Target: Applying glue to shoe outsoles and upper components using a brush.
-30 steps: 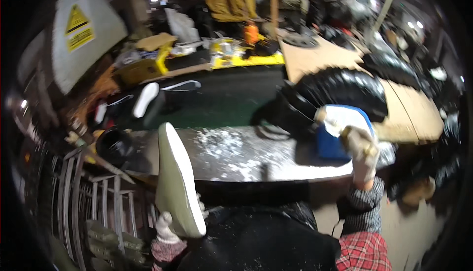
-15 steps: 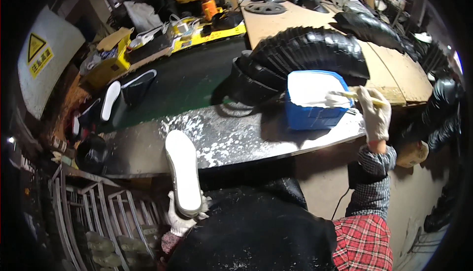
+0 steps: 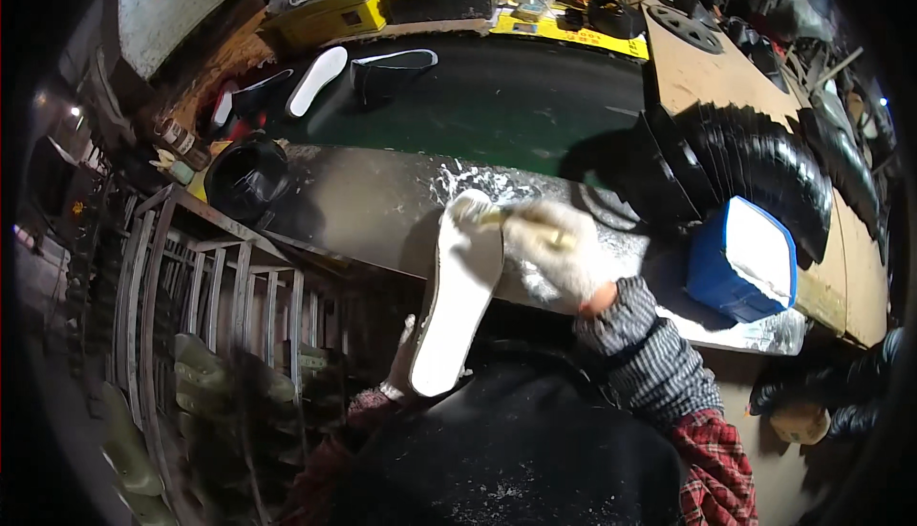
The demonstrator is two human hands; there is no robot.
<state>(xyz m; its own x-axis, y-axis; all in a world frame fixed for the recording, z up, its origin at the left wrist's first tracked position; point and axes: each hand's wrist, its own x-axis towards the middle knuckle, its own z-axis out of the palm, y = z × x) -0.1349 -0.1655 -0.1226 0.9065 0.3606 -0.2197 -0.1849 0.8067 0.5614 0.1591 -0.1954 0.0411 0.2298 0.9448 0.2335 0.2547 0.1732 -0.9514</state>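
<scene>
Brush [image 3: 485, 214] gripped in our right hand [image 3: 561, 244], we're apparently coating the white shoe sole [image 3: 458, 306] at 12 o'clock, left hand [image 3: 401, 369] clasping near 7; next strokes are probably needing steadiness.

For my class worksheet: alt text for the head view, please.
A gloved left hand holds a white sole; the gloved right hand holds a brush against the sole's far end. A blue tub stands to the right.

The tub [image 3: 712, 266] stands right of the sole [image 3: 455, 311].
</scene>
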